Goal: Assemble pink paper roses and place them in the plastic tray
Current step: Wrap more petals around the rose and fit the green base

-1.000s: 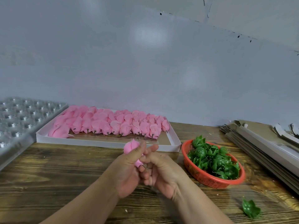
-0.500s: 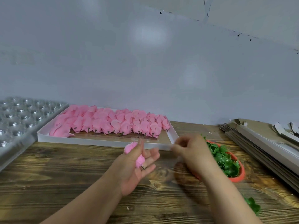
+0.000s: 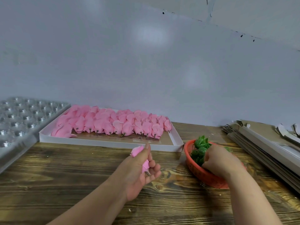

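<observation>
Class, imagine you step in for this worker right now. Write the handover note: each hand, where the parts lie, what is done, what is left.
Left hand grips one pink paper rose bud, stem pin down, above the wooden table.
Right hand is down in the red plastic basket of green plastic calyx pieces; whether it holds one cannot be seen.
White shallow cardboard box holds rows of pink buds.
Clear plastic cavity tray, far left, shows no roses.
Left: fit a calyx onto the held bud, place it in the tray, repeat.
</observation>
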Demonstrator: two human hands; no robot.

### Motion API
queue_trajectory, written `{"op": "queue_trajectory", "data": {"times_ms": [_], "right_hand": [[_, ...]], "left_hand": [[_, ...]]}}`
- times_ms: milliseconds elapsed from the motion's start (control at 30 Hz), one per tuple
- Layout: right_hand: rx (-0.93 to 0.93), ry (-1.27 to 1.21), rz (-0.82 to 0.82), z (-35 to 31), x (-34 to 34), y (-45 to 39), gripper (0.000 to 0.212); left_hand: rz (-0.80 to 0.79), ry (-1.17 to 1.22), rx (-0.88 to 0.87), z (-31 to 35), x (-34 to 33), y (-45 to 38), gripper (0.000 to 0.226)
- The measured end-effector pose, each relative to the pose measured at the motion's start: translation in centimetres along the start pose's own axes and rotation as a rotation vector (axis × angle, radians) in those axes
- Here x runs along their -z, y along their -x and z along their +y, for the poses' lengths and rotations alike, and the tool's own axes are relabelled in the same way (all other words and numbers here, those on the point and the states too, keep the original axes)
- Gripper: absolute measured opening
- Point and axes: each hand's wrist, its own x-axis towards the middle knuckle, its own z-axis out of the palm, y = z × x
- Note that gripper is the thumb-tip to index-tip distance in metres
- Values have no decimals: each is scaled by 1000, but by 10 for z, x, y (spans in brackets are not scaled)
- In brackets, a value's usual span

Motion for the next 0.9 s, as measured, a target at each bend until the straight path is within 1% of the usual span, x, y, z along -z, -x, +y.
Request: {"op": "queue_trajectory", "data": {"times_ms": [133,200,400,567,833,900], "right_hand": [[41,-99,11,3,-2,-3,14],[29,-158,38,5,-2,-5,16],[-38,-389,79,5,2,-6,9],[-54,-455,80,2,2,-3,8],[-101,-503,328,7,4,-4,10],[-85,-499,403,8,4,-5,12]], "left_hand": [[-3,8,13,0,-1,0,34],[-9,-1,10,1,-2,0,35],[-12,-33,19,0,-3,3,36],[1,-39,25,0,-4,4,34],[9,-38,21,0,-7,5,34],[12,-46,16,0,-7,5,33]]}}
